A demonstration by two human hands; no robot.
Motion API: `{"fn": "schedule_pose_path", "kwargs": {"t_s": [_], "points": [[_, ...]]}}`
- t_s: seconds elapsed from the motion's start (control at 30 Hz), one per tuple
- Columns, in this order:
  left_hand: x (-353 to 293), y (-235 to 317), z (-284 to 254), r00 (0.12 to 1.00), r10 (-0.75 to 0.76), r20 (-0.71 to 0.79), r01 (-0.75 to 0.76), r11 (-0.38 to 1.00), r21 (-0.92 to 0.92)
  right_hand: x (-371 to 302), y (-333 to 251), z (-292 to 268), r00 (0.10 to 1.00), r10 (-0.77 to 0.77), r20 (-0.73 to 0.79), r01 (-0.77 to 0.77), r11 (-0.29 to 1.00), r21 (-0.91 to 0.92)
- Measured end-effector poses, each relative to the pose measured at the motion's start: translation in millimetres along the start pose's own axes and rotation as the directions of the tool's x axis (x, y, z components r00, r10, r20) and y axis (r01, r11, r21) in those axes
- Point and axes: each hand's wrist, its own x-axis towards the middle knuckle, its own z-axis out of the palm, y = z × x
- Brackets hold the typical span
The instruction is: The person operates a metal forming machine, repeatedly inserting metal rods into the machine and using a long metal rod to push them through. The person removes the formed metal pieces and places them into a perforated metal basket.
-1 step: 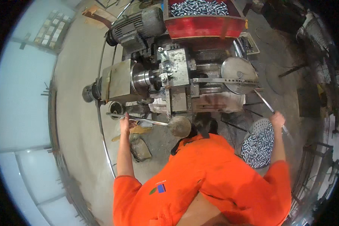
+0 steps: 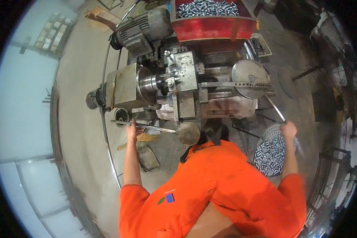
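Observation:
My left hand (image 2: 133, 131) is closed around a long metal lever bar (image 2: 158, 128), which runs to a round metal disc (image 2: 188, 133) in front of my body. On the right, my right hand (image 2: 288, 130) grips a thin metal handle rod (image 2: 276, 108) that slants up to the machine beside a large round plate (image 2: 250, 79). Between and beyond my hands stands a lathe-like machine, with a shiny spindle (image 2: 150, 82) at left and a metal carriage block (image 2: 185, 71) at its middle. A perforated flat bar (image 2: 226, 84) links the carriage to the round plate.
A red bin (image 2: 214, 28) full of small metal cylinders stands behind the machine. More cylinders fill a perforated round basket (image 2: 273, 133) under my right forearm. An electric motor (image 2: 146, 29) sits at the back left. A small round container (image 2: 121, 115) lies beyond my left hand.
My right hand has come slightly nearer and to the left with the handle rod. My left hand stays on the lever bar.

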Motion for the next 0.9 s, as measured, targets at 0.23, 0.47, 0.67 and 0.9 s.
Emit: {"fn": "schedule_pose_path", "kwargs": {"t_s": [0.23,0.47,0.67,0.9], "points": [[6,-3,25,0.986,0.02,-0.166,-0.041,0.991,-0.127,-123,-80,-2,0.998,0.056,0.007,-0.049,0.787,0.615],[22,-16,23,0.978,0.093,-0.188,-0.113,0.989,-0.1,-137,-94,37,0.982,0.106,0.155,-0.187,0.634,0.751],[24,-6,20,0.989,0.025,-0.148,-0.019,0.999,0.04,-132,-88,28,0.997,0.007,0.074,-0.066,0.537,0.841],[32,-26,0,0.97,0.024,-0.243,0.027,0.978,0.206,-18,-10,-3,0.99,-0.132,-0.047,0.139,0.972,0.187]]}}
